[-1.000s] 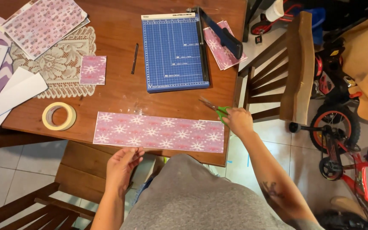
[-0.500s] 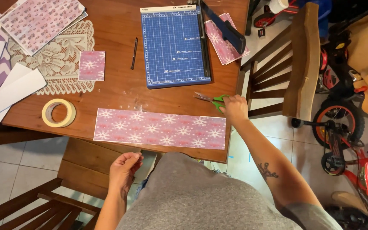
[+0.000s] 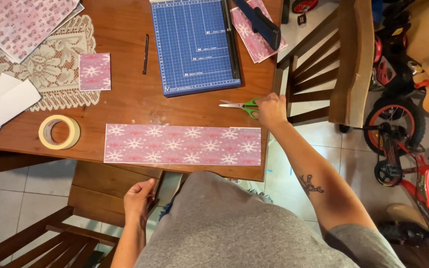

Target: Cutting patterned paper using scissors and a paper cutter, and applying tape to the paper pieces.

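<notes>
While the left hand is resting below the table edge with its fingers curling over the front of a wooden chair seat, the right hand is reaching out over the wooden table and closing on the green handles of a pair of scissors, whose blades are lying flat and pointing left. Just nearer than the scissors, a long pink snowflake-patterned paper strip is lying along the table's near edge, apart from both hands. A roll of masking tape is sitting to its left. Farther off, a blue paper trimmer is lying beyond the scissors, with a small pink card on a lace doily.
</notes>
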